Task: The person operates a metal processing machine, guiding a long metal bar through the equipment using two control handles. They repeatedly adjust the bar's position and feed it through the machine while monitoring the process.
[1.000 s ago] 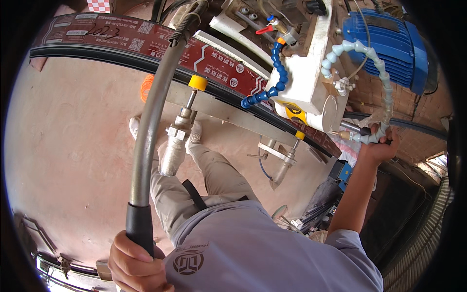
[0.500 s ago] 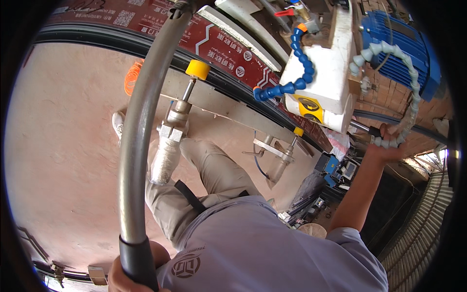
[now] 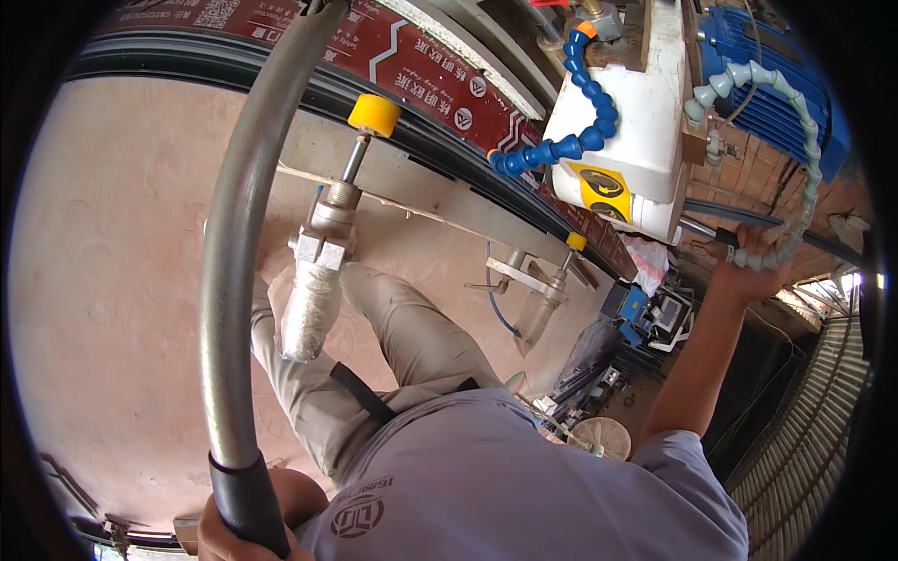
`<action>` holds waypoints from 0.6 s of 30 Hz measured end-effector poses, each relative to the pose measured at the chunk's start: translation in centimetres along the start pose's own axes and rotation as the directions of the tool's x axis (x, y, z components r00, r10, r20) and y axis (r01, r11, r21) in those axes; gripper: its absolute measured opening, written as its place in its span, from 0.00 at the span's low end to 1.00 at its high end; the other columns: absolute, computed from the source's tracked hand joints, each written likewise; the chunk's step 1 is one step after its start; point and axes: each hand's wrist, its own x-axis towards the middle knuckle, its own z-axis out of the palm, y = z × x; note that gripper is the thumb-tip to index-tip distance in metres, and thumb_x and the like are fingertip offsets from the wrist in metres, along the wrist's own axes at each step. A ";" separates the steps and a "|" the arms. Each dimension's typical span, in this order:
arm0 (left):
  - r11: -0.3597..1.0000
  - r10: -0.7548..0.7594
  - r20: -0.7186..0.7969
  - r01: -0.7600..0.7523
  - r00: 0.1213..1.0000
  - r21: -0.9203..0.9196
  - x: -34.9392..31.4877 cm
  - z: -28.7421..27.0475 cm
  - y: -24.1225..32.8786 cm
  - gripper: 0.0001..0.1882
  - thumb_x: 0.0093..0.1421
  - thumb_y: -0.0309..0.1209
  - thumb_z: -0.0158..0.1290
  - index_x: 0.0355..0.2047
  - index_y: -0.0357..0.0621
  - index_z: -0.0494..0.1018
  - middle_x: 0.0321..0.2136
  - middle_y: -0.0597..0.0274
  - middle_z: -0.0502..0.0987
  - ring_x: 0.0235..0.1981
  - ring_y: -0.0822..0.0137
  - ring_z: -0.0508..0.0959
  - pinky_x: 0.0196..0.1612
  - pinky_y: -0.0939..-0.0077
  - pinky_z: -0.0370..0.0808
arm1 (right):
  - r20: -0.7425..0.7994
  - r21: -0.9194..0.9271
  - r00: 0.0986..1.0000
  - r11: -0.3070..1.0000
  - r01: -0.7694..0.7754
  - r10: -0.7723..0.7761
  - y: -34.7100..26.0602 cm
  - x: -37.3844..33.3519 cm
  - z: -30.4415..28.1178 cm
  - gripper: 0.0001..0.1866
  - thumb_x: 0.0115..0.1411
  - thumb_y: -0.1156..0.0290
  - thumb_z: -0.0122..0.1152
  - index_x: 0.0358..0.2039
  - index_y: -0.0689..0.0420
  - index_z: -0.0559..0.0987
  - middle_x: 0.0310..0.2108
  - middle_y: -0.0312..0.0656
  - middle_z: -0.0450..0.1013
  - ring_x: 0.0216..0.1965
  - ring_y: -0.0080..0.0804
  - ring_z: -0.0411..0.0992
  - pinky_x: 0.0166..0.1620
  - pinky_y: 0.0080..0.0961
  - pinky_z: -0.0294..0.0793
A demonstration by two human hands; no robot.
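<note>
Low on the left, my left hand (image 3: 253, 524) is closed round the black grip (image 3: 245, 496) of a long, curved metal lever (image 3: 234, 262). At the far right, my outstretched right hand (image 3: 760, 252) is closed round a dark-ended handle (image 3: 718, 237) on a short metal rod beside the white machine housing (image 3: 617, 140). A pale grey segmented hose (image 3: 806, 168) passes over that hand and hides part of its fingers. Dark and red-filmed profiles (image 3: 421, 79) lie on the machine under a blue segmented hose (image 3: 571, 145).
Two clamp cylinders, one near (image 3: 323, 234) and one farther off (image 3: 543, 299), carry yellow pads by the profiles. A blue finned motor (image 3: 776, 84) sits behind the housing. A round fan (image 3: 601, 438) and a blue box (image 3: 631, 309) stand beyond my right side.
The lever and my left hand have shifted slightly left in the picture. My right hand keeps its hold. A light shoe seen earlier beside the lever is now out of sight.
</note>
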 end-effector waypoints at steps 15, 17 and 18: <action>0.990 -0.101 0.105 0.090 0.989 0.109 1.8 3.5 0.1 0.25 0.41 0.31 0.62 0.07 0.62 0.52 0.06 0.85 0.59 0.13 0.87 0.61 0.35 0.83 0.55 | -0.247 0.036 0.961 0.992 -0.119 0.124 -1.4 -0.1 1.9 0.12 0.58 0.62 0.52 0.21 0.48 0.63 0.17 0.33 0.61 0.20 0.26 0.60 0.29 0.26 0.61; 0.989 -0.080 0.103 0.066 0.991 0.132 1.8 3.7 0.3 0.26 0.40 0.31 0.62 0.07 0.63 0.52 0.06 0.85 0.59 0.13 0.86 0.61 0.35 0.83 0.55 | -0.160 -0.021 0.984 0.996 -0.087 0.083 -0.9 0.2 1.3 0.12 0.59 0.62 0.52 0.21 0.49 0.64 0.17 0.35 0.62 0.20 0.26 0.61 0.29 0.27 0.62; 0.989 -0.083 0.091 0.071 0.992 0.126 1.9 3.8 0.4 0.26 0.40 0.30 0.62 0.06 0.63 0.52 0.06 0.85 0.59 0.13 0.86 0.61 0.36 0.83 0.54 | -0.144 -0.006 0.985 0.995 -0.098 0.097 -0.8 0.1 1.0 0.12 0.60 0.62 0.52 0.21 0.49 0.64 0.17 0.34 0.61 0.20 0.26 0.60 0.29 0.28 0.63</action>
